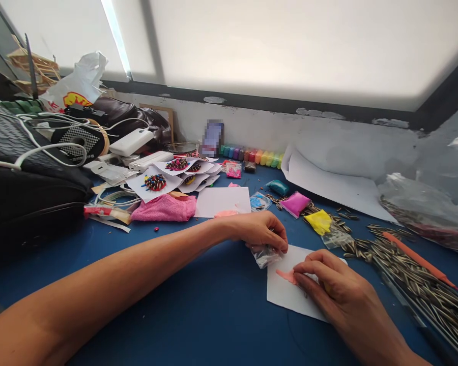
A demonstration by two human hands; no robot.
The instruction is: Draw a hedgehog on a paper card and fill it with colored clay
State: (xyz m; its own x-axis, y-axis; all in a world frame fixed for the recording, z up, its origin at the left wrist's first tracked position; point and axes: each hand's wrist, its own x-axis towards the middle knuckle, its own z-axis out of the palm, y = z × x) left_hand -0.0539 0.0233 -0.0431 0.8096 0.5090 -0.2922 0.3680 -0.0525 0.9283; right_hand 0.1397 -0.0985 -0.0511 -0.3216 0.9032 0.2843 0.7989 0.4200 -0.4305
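My left hand [261,230] is curled closed around a small clear plastic bag [266,257], at the upper left corner of a white paper sheet [280,295]. On that sheet, the thumb and fingers of my right hand [336,287] pinch a piece of salmon-pink clay [285,275]; part of the clay is hidden behind the fingertips. Behind my left wrist lies another white sheet [209,201] with salmon-pink clay [226,213] on it. Packets of yellow clay [318,222], magenta clay [295,204] and teal clay [278,187] lie beyond my hands.
Striped sunflower seeds [423,284] are heaped at the right, with an orange stick-like tool [420,259] across them. A pink cloth [164,208] and cards with spiky coloured figures [154,183] lie left. A black bag [30,203] and cables stand at the far left.
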